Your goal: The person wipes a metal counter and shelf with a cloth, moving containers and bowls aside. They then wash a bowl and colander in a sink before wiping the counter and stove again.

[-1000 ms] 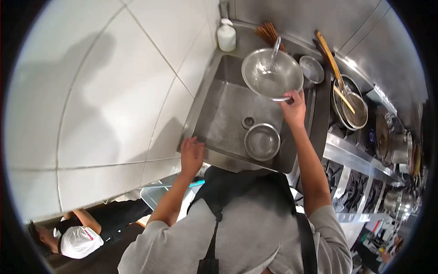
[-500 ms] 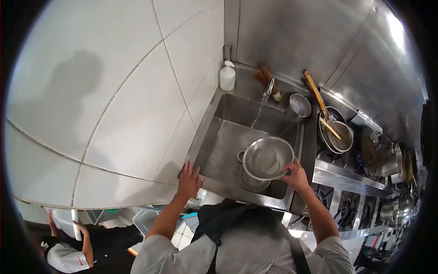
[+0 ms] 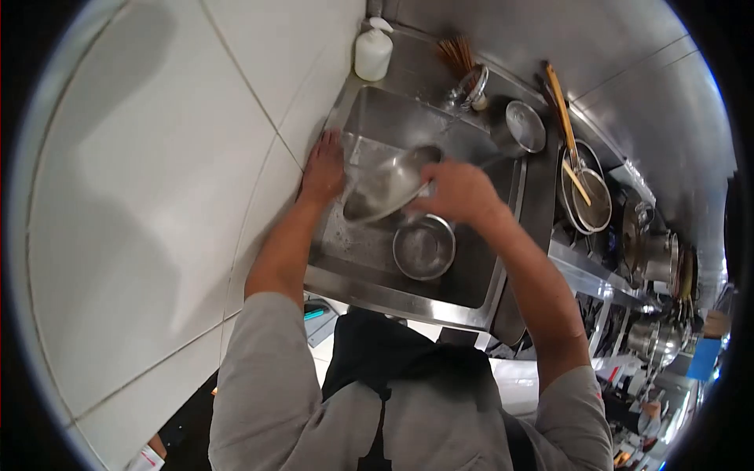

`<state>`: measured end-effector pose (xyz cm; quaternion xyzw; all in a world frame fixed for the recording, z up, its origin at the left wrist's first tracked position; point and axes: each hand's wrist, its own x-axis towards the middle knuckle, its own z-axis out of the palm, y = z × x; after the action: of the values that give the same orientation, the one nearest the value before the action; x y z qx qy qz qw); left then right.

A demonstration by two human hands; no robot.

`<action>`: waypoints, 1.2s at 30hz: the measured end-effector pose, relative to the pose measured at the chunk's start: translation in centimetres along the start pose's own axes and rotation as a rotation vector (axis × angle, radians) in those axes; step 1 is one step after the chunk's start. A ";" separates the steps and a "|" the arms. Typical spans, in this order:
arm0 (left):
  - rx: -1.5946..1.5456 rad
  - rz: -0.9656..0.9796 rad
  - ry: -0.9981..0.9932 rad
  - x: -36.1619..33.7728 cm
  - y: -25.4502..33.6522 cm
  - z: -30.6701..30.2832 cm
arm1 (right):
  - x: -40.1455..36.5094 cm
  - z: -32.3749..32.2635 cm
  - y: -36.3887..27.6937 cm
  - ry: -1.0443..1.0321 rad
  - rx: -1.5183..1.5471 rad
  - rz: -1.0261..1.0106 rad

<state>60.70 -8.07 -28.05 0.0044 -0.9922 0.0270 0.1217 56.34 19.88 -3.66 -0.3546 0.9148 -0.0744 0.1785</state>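
Observation:
Tilted steeply over the sink [image 3: 471, 286] is a metal bowl [image 3: 386, 187], its rim gripped by my right hand [image 3: 463, 191]. Slight motion blur softens the bowl and that hand. A smaller metal bowl [image 3: 424, 250] sits on the sink floor below my right hand. My left hand [image 3: 323, 169] lies on the sink's left edge against the tiled wall, fingers stretched out and holding nothing. Wet patches and suds show on the sink floor around the bowls.
A faucet [image 3: 476, 85] stands behind the sink, near a bristle brush [image 3: 457, 56] and a white pump bottle [image 3: 373, 55]. To the right are a metal pot [image 3: 525, 128] and strainers [image 3: 594, 202] with wooden handles. White tiles [image 3: 181, 196] border the left side.
My right hand has moved the larger bowl up and left, tipping it from level to steeply tilted. The smaller bowl is now uncovered. My left hand has slid farther along the left edge.

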 end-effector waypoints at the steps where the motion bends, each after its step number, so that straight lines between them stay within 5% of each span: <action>1: -0.015 0.000 -0.030 1.6 -0.2 0.4 | 0.1 -0.6 0.5 0.051 0.008 0.061; 6: -0.016 0.002 -0.111 3.2 -0.1 -0.4 | -0.3 -1.4 6.4 0.297 0.087 0.311; 7: -0.137 -0.023 0.001 1.7 0.2 -0.8 | -0.7 -0.7 7.5 0.352 0.098 0.315; 10: -0.184 -0.075 -0.135 -5.0 1.7 -4.1 | -1.3 0.8 9.8 0.506 0.130 0.295; 16: -0.305 -0.224 -0.058 -20.2 5.4 -9.7 | -2.7 4.0 11.6 0.663 0.268 0.202; 19: -0.292 -0.304 -0.221 -18.4 5.7 -10.6 | -3.3 5.2 11.7 0.711 0.318 0.204; 21: -0.359 -0.222 -0.118 -15.5 3.9 -8.9 | -4.0 5.6 11.1 0.735 0.354 0.178; 25: -0.273 -0.047 -0.125 -11.3 2.6 -7.3 | -5.6 6.8 10.8 0.682 0.359 0.114; 28: -0.286 -0.065 -0.153 -11.3 2.5 -7.8 | -4.8 5.7 10.7 0.452 0.395 0.294; 36: -0.254 -0.103 -0.187 -11.1 2.8 -7.4 | -0.2 -4.2 8.9 0.293 0.519 0.464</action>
<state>73.23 -4.89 -23.68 0.0425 -0.9931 -0.1052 0.0297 49.35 26.67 -2.08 -0.0666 0.9374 -0.3111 0.1417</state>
